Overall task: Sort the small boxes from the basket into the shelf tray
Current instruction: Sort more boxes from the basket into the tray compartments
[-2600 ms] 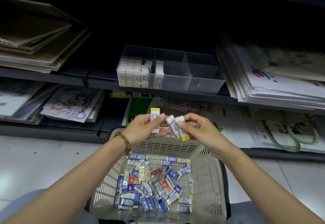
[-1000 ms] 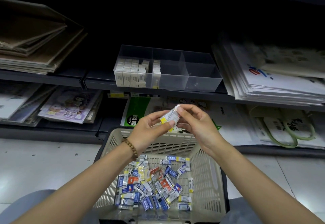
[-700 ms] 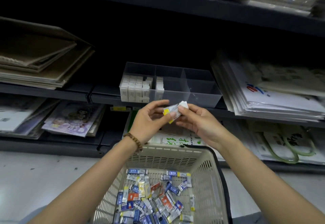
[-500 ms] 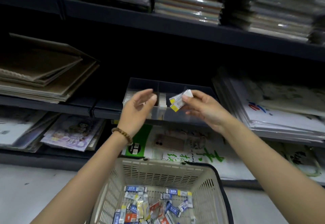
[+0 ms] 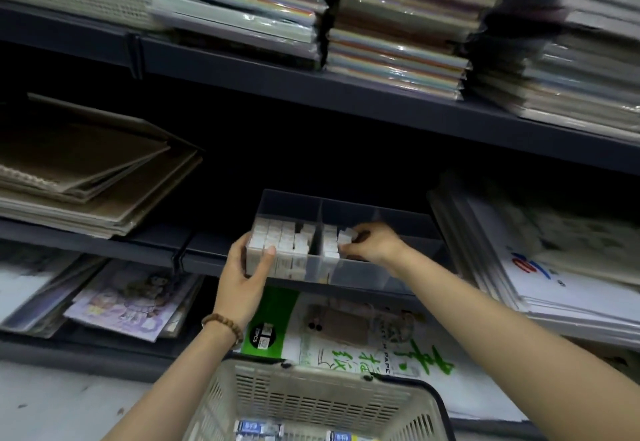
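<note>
A clear divided tray (image 5: 367, 272) sits on the middle shelf. Its left compartment is packed with upright white small boxes (image 5: 277, 239), and a short row stands at the left of the middle compartment. My left hand (image 5: 247, 274) grips the tray's front left corner, thumb over the rim. My right hand (image 5: 372, 245) reaches into the middle compartment and pinches a few small white boxes (image 5: 344, 237) against that row. The beige basket (image 5: 311, 402) is below at the bottom edge, with several blue-labelled boxes (image 5: 258, 427) showing in it.
Brown card sheets (image 5: 86, 170) lie stacked on the shelf left of the tray, paper bags (image 5: 561, 267) on its right. Wrapped paper packs (image 5: 391, 28) fill the shelf above. Picture books (image 5: 128, 302) and a green-printed paper pack (image 5: 346, 333) lie on the lowest shelf.
The view has tilted up from the basket to the shelf. My right hand carried the small boxes into the tray's middle compartment. My left hand let go of them and took hold of the tray's corner.
</note>
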